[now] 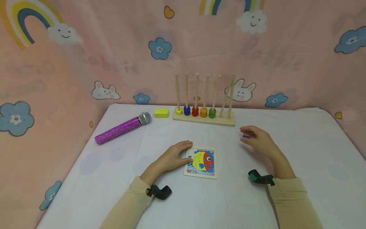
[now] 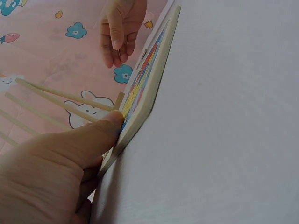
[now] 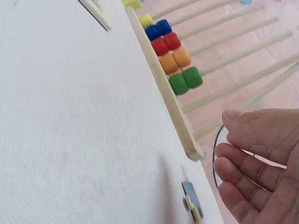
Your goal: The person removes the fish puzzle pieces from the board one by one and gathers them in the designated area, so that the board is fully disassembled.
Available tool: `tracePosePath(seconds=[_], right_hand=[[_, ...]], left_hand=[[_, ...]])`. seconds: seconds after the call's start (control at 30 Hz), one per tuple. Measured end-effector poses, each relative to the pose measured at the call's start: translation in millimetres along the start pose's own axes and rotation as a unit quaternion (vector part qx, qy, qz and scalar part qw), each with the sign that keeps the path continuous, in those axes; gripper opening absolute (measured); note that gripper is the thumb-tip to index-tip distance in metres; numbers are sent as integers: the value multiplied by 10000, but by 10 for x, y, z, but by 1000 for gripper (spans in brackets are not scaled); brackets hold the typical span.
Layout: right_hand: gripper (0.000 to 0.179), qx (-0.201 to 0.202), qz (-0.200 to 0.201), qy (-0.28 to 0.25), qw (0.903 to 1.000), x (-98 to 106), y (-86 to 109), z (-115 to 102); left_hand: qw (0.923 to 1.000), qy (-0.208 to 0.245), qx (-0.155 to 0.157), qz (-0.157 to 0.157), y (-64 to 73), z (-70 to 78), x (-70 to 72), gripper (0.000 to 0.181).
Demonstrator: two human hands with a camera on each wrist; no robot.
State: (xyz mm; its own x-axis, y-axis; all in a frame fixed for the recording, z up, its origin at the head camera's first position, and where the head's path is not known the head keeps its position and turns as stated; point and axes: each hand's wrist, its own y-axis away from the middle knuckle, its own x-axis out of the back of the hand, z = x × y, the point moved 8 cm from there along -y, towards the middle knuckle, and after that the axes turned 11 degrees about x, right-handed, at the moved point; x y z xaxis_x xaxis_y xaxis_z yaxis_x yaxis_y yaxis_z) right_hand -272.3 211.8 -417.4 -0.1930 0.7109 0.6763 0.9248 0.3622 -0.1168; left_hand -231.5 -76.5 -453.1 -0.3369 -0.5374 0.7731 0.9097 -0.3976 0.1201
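Note:
A square fish puzzle (image 1: 200, 163) in a pale wooden frame lies on the table. My left hand (image 1: 171, 156) holds it at its left side; in the left wrist view the thumb (image 2: 100, 133) rests on its face and the other fingers are partly hidden behind the edge. To the right, my right hand (image 1: 259, 141) hovers with loosely bent fingers. A small blue and yellow puzzle piece (image 3: 192, 200) shows beside these fingertips in the right wrist view, apart from them. Only a blue bit of the piece (image 1: 246, 136) appears in the head view.
Behind the puzzle stands a wooden bead rack (image 1: 204, 120), with yellow, blue, red, orange and green beads on upright rods and two bare rods at its right end. A yellow block (image 1: 161, 113) sits left of it. A purple glittery microphone (image 1: 121, 129) lies at the back left.

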Motion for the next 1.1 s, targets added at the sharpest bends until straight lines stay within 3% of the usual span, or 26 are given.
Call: tracePosePath(seconds=[0.3,0.7,0.93,1.1], right_hand=[[43,381,-199,-187,9989,-268,-91,-318],[41,554,-752,-586,9939,-797,-126,-669],[41,412,-1089,-697,9907,-1070,-116,-756],[37,465,-1182,-645,9898,-1158,-106,-772]], left_hand=[[10000,18,46,-22,-11,14,-3,62],[9999,-47,123,-50,-23,-21,-25,63],[10000,-40,37,-20,-18,-19,-18,62],[10000,-46,45,-24,-15,-16,-13,62]])
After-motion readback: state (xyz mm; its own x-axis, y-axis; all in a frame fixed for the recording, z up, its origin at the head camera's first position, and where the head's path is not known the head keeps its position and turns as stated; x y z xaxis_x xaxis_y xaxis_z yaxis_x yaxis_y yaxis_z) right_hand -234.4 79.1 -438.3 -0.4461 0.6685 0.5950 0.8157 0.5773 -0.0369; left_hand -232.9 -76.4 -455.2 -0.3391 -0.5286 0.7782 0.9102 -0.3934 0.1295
